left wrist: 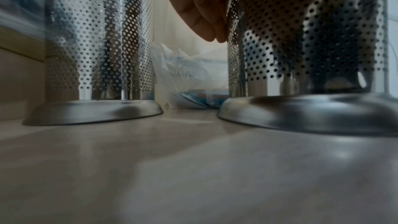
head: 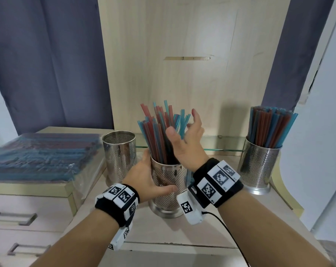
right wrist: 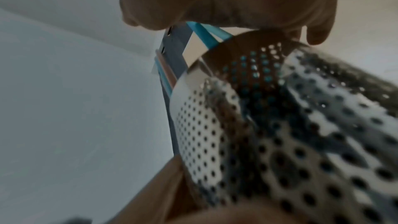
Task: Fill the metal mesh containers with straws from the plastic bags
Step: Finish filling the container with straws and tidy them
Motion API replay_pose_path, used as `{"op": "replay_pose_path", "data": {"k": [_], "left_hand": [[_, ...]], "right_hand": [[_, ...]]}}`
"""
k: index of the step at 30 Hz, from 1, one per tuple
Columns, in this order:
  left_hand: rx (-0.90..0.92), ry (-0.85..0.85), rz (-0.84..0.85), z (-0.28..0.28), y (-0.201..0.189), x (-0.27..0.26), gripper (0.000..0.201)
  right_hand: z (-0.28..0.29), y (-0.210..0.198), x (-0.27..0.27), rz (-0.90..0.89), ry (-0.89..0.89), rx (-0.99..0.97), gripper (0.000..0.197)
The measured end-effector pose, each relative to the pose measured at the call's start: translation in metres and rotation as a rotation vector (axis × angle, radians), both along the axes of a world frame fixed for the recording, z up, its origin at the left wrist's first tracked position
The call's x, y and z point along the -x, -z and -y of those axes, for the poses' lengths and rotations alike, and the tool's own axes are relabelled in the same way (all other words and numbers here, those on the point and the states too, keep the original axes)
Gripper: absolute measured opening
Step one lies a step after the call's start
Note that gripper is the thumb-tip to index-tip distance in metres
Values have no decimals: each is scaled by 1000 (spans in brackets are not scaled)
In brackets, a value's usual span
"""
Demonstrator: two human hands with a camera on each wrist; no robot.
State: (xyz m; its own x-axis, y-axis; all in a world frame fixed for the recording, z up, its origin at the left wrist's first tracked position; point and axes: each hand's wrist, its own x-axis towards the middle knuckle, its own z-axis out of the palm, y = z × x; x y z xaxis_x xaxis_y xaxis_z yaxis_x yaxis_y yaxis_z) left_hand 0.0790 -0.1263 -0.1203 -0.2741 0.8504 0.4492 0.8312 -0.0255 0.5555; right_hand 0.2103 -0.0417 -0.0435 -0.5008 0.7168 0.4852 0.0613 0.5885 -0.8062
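Note:
A perforated metal container [head: 169, 182] stands at the middle of the counter, and red and blue straws [head: 157, 135] fan out of its top. My left hand [head: 144, 176] grips its side, thumb across the front and fingers [left wrist: 200, 11] round the back. Just above the rim, my right hand [head: 182, 130] is open with spread fingers, palm against the right side of the straws [right wrist: 206, 37], holding nothing. An empty container [head: 119, 153] stands to the left. A container [head: 259, 166] packed with upright straws [head: 269, 128] stands to the right.
Flat plastic bags of straws [head: 41, 155] lie stacked on a drawer cabinet [head: 28, 199] at the left. A crumpled plastic bag [left wrist: 189, 77] sits behind and between the two nearer containers. A wooden panel [head: 192, 64] backs the counter, with a glass shelf [head: 221, 145] low along it.

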Motion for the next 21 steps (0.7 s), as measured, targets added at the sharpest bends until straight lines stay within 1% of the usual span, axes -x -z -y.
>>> {"op": "replay_pose_path", "data": {"k": [1, 3, 5, 7, 11, 13, 14, 15, 17, 19, 21], "left_hand": [[-3, 10, 13, 0, 0, 0, 121], [10, 16, 16, 1, 0, 0, 122], [11, 9, -1, 1, -1, -1, 118], [-12, 19, 16, 1, -2, -1, 118], [-32, 29, 56, 2, -3, -3, 114], [-20, 27, 54, 3, -4, -4, 115], [-17, 28, 50, 3, -4, -3, 117], [-12, 29, 47, 2, -3, -3, 118], [-6, 25, 37, 2, -3, -2, 121], [-2, 12, 26, 2, -3, -3, 125], [4, 5, 24, 1, -2, -3, 127]], "right_hand": [[3, -1, 3, 50, -15, -48, 147], [2, -1, 12, 165, 18, -122, 147], [-3, -6, 20, 207, 15, -112, 149], [-14, -11, 25, 166, -17, -18, 152], [-32, -17, 23, 16, 63, 193, 133], [-39, -12, 23, -19, 53, 254, 131], [-41, -8, 23, 5, 23, 265, 131], [-41, -4, 23, 47, -34, 265, 127], [-39, 0, 19, 116, -160, 241, 112], [-39, 5, 14, 75, -199, 225, 105], [-35, 7, 8, 40, -222, 163, 106]]}}
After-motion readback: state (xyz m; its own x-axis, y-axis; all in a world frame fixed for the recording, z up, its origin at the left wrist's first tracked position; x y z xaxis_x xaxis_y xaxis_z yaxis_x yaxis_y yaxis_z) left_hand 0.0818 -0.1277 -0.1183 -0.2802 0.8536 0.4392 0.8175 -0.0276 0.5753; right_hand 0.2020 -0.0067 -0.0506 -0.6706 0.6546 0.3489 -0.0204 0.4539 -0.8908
